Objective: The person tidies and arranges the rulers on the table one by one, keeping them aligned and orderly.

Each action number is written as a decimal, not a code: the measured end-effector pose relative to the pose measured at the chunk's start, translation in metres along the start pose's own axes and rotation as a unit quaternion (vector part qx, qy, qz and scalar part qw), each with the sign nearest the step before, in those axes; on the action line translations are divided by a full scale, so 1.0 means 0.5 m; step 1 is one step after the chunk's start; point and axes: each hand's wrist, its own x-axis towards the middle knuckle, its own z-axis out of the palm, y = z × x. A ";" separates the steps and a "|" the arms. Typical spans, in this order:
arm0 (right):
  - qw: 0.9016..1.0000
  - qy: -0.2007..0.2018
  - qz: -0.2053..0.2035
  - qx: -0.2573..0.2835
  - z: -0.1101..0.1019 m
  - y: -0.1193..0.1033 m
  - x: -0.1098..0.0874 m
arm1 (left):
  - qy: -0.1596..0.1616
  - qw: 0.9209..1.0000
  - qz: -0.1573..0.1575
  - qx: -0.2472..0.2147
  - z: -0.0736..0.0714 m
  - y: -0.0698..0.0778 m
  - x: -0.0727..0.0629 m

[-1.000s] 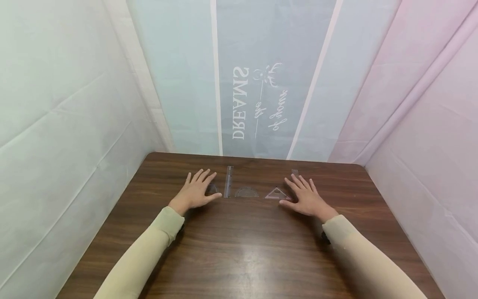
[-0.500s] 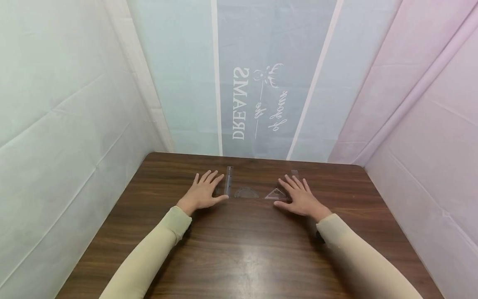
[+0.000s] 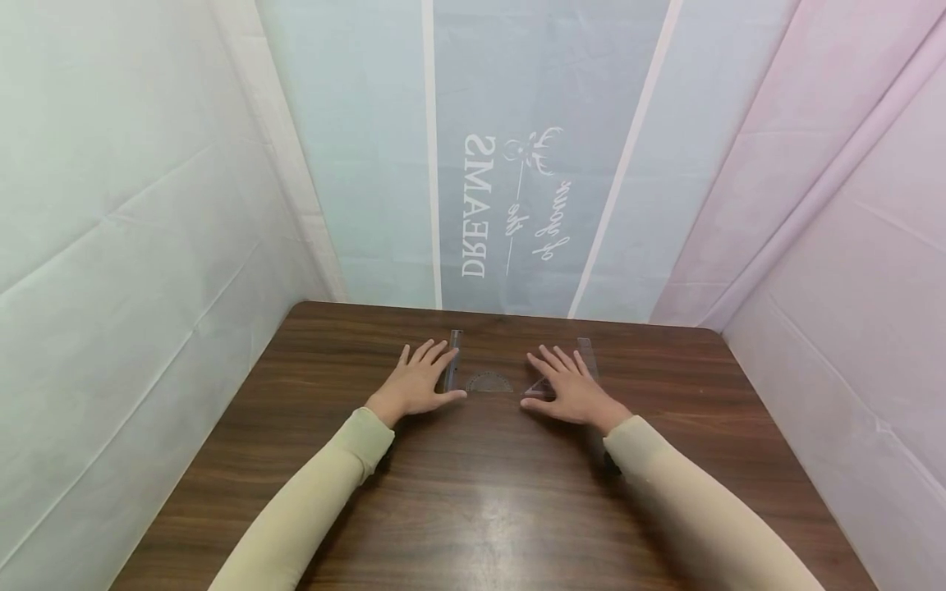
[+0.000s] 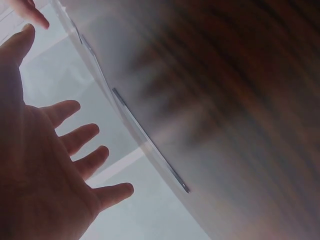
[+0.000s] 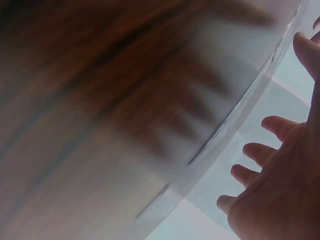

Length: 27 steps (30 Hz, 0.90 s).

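In the head view, my left hand (image 3: 417, 387) spreads its fingers over the left part of a clear ruler (image 3: 454, 361). My right hand (image 3: 572, 394), fingers also spread, covers much of a clear set square (image 3: 538, 388). Between the two hands lies a clear protractor (image 3: 489, 382). Past the right fingertips shows a second clear strip (image 3: 587, 353), perhaps another ruler or square. The left wrist view has the left palm (image 4: 45, 170) raised above the tabletop, near a thin clear edge (image 4: 150, 142). Likewise the right palm (image 5: 280, 190) hovers in the right wrist view. Neither hand holds anything.
All the pieces lie on a dark wood-grain table (image 3: 473, 476) toward its far edge. A pale blue cloth (image 3: 510, 164) with white lettering hangs behind it. White cloth walls (image 3: 148, 246) stand at both sides.
Both hands have moved inward toward each other. A clear piece seen beside the left fingers earlier is now hidden, while more of the right-hand strip shows. The pieces stay put.
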 end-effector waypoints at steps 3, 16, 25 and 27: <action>1.000 -0.006 -0.005 0.004 0.002 -0.010 0.010 | 0.002 1.000 0.003 0.001 0.001 0.009 0.006; 0.999 -0.036 -0.015 -0.019 0.018 -0.054 0.047 | -0.008 0.999 0.015 0.036 0.012 0.040 0.034; 0.998 -0.045 -0.036 -0.029 0.024 -0.071 0.062 | -0.031 0.998 0.021 0.058 0.015 0.059 0.049; 0.998 -0.043 -0.040 -0.030 0.025 -0.073 0.065 | -0.033 0.997 0.025 0.063 0.016 0.063 0.051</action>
